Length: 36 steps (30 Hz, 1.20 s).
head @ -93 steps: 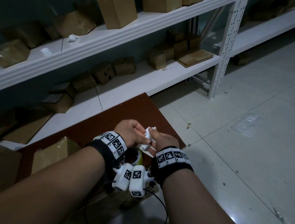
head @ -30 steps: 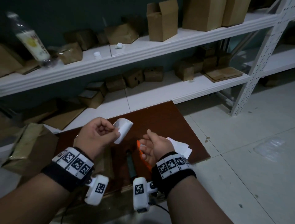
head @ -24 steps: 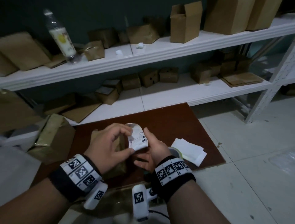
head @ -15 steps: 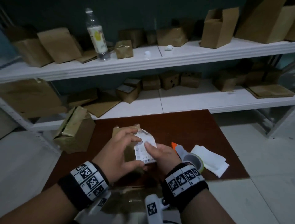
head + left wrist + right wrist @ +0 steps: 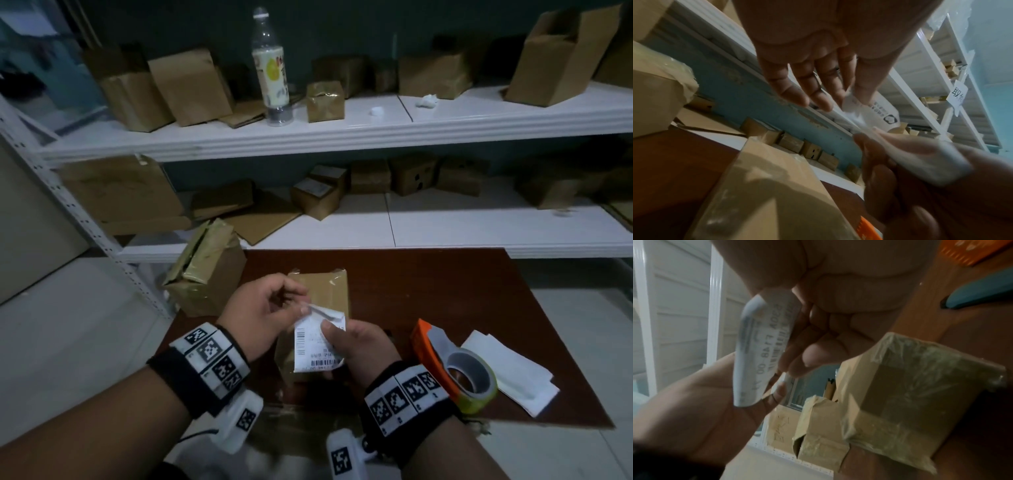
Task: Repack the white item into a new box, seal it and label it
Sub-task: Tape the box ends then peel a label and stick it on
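Note:
A white printed label with barcodes is held over a tape-sealed cardboard box on the brown table. My right hand grips the label, thumb on its printed face. My left hand pinches the curled top corner, where a thin layer lifts away. The right wrist view shows the label bent round my right fingers, with the box below. In the left wrist view the label sits at my left fingertips. The white item itself is out of sight.
An orange tape dispenser and loose white sheets lie right of my right wrist. A second taped box stands at the table's left corner. White shelves behind hold several cardboard boxes and a bottle.
The view has swung left and down. Both hands brought the label over the sealed box, and my left fingers went from holding its edge to pinching and lifting its top corner.

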Available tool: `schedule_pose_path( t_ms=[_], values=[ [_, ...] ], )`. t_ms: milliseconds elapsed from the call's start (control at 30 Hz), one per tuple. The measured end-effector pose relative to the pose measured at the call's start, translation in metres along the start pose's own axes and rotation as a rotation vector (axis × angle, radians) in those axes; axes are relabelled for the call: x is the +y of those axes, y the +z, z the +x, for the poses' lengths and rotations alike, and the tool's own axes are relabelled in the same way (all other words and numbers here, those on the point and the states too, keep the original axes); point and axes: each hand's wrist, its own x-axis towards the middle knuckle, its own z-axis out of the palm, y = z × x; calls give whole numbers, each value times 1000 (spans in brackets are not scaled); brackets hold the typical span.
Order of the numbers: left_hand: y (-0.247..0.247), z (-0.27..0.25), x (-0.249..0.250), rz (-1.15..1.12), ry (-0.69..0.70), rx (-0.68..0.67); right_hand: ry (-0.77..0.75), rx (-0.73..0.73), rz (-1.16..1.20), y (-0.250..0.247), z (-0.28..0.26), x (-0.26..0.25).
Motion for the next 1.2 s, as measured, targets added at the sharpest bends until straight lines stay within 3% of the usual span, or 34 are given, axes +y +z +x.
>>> schedule_pose_path(
  t_ms=[400,667,833,1000,1200],
  values=[
    [1,40,-20,-82,-146,166,112,101,-88,-11,7,-7],
    [0,51,-28,-33,-163,103,76,154,-277,-19,12,-4],
    [1,63,-30,129,-224,-26,82,254,-489,-15,13,1],
    [0,72,-34,282,-234,-159,92,249,-723,-11,19,0],
    [8,77,-52,375,-189,-135,145,230,-780,-9,25,4]
  ],
)
